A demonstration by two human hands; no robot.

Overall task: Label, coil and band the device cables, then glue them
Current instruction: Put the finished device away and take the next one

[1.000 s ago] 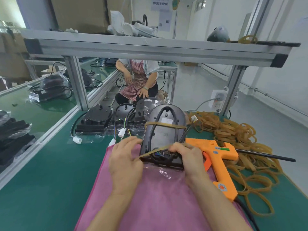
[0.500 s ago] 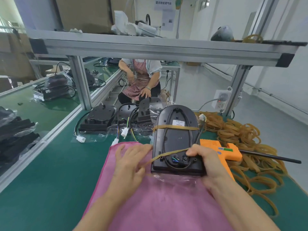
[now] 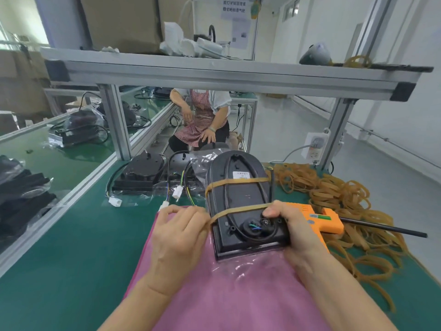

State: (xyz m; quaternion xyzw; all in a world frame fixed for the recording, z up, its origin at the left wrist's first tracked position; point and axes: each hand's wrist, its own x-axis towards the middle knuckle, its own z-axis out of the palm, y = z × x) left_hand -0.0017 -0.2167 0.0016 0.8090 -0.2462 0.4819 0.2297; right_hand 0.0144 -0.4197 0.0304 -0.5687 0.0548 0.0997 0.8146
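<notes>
A black device point(image 3: 238, 197) lies bottom-up on a pink cloth point(image 3: 238, 295), its black cable looped along its underside. One tan rubber band point(image 3: 236, 181) crosses its upper half. A second tan band point(image 3: 238, 210) runs across the lower half. My left hand point(image 3: 179, 237) pinches that second band at the device's left edge. My right hand point(image 3: 288, 225) grips the device's lower right corner, thumb on the band near the cable socket. An orange glue gun point(image 3: 319, 220) lies just right of my right hand.
A heap of loose rubber bands point(image 3: 338, 199) covers the green bench at right. Other black devices with cables and white plugs point(image 3: 143, 173) lie behind the cloth. A metal shelf frame point(image 3: 214, 72) spans overhead. A person in a checked apron sits beyond.
The device has tipped from raised to lying flatter and nearer on the cloth. The second band has been drawn across its lower half, both hands staying on it.
</notes>
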